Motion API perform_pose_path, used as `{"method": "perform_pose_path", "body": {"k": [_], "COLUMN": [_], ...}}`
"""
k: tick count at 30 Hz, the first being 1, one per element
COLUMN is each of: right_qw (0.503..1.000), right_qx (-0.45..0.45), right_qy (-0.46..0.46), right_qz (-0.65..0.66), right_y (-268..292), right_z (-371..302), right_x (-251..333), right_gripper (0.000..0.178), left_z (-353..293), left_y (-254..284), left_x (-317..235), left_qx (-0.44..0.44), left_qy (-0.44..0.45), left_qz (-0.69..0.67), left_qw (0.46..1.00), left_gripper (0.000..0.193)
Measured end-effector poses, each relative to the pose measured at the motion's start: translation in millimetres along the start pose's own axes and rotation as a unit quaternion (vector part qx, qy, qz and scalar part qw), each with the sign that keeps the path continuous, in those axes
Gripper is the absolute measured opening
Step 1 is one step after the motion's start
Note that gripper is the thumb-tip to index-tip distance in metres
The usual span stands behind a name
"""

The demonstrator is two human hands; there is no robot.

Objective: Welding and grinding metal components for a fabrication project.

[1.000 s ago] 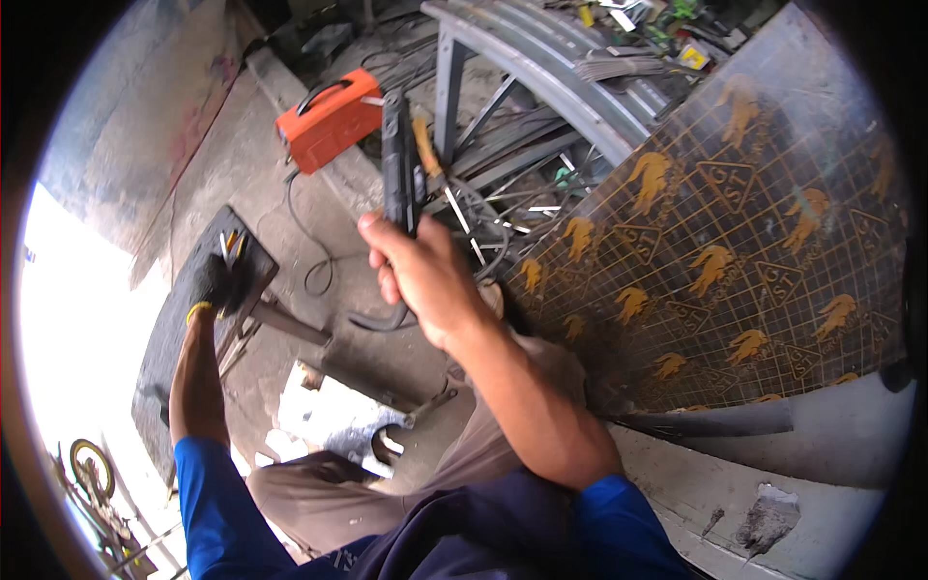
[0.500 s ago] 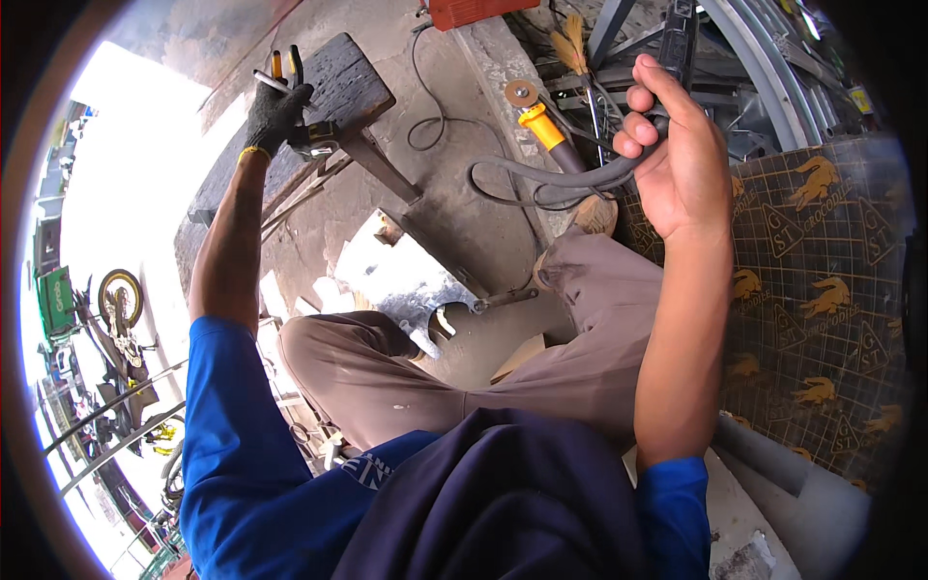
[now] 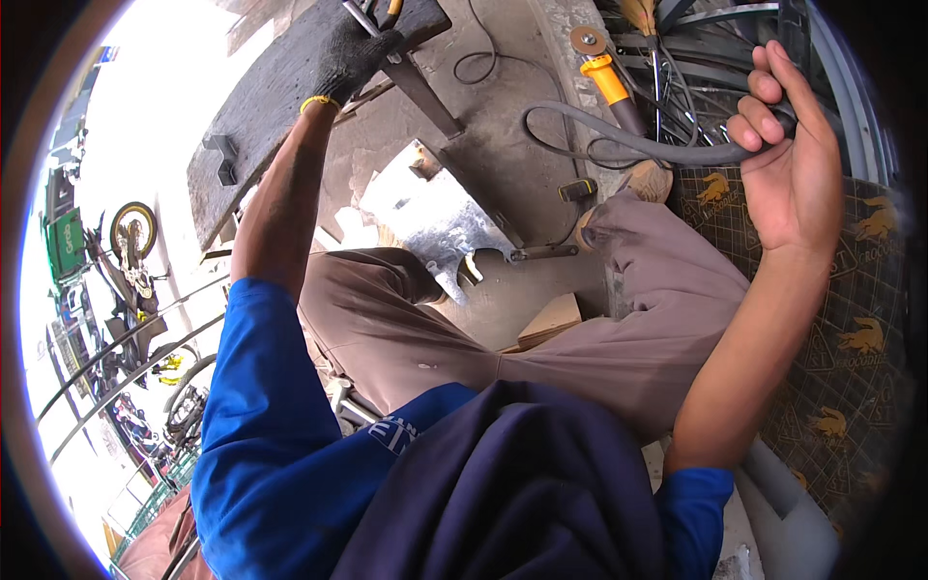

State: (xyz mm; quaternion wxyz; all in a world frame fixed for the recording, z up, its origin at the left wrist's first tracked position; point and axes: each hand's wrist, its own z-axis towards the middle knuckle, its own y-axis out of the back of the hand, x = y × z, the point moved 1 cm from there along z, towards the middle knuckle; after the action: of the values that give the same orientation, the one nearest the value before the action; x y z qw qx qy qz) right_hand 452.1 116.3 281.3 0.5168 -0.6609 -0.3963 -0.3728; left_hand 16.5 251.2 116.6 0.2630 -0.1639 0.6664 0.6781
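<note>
My left hand [image 3: 356, 70], in a dark knitted glove, is closed around a silver metal rod [image 3: 362, 17] above the dark wooden bench [image 3: 275, 87]. An orange-yellow handle [image 3: 392, 12] sticks up beside the rod; its tool is cut off by the view's edge. My bare right hand [image 3: 795, 159] has its fingers curled round a thick black cable [image 3: 638, 140], which loops down to the left. A dark, bar-like part [image 3: 793, 39] shows beyond those fingers. Near my right shoe [image 3: 646, 181] is a yellow-and-black tape measure [image 3: 578, 189].
A yellow angle grinder [image 3: 607, 82] rests on the concrete ledge at the far right, beside metal bars. Dark patterned board [image 3: 831, 319] lies at right. A whitish metal sheet [image 3: 425, 208] and a wooden piece [image 3: 551, 319] lie between my legs. A motorbike [image 3: 130, 251] stands left.
The view has shifted. The tape measure, earlier beside my gloved left hand, is now down by my right shoe. My right hand still grips the cable, farther to the right in view.
</note>
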Motion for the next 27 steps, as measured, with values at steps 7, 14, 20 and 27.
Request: {"method": "perform_pose_path", "body": {"k": [7, 14, 20, 27], "right_qw": [0.998, 0.984, 0.979, 0.967], "right_qx": [-0.066, -0.142, -0.138, -0.156], "right_qy": [-0.002, 0.014, 0.040, 0.031], "right_qz": [-0.009, -0.108, -0.141, -0.200], "right_y": [5.4, 25.5, 47.6, 47.4], "right_z": [-10.3, -28.6, -29.1, -32.7], "right_x": [6.2, 11.0, 30.4, 29.1], "right_gripper": [0.023, 0.033, 0.035, 0.032], "left_z": [-44.4, -77.9, -170.1, -205.8], "left_y": [-114.4, -291.4, -452.3, -473.4], "left_x": [-51.7, 49.2, 33.8, -49.2], "left_qx": [0.229, 0.223, 0.305, 0.171], "left_qy": [0.178, 0.422, 0.522, 0.550], "left_qz": [-0.248, -0.296, -0.275, -0.088], "left_qw": [0.924, 0.828, 0.748, 0.813], "left_gripper": [0.031, 0.023, 0.039, 0.064]}}
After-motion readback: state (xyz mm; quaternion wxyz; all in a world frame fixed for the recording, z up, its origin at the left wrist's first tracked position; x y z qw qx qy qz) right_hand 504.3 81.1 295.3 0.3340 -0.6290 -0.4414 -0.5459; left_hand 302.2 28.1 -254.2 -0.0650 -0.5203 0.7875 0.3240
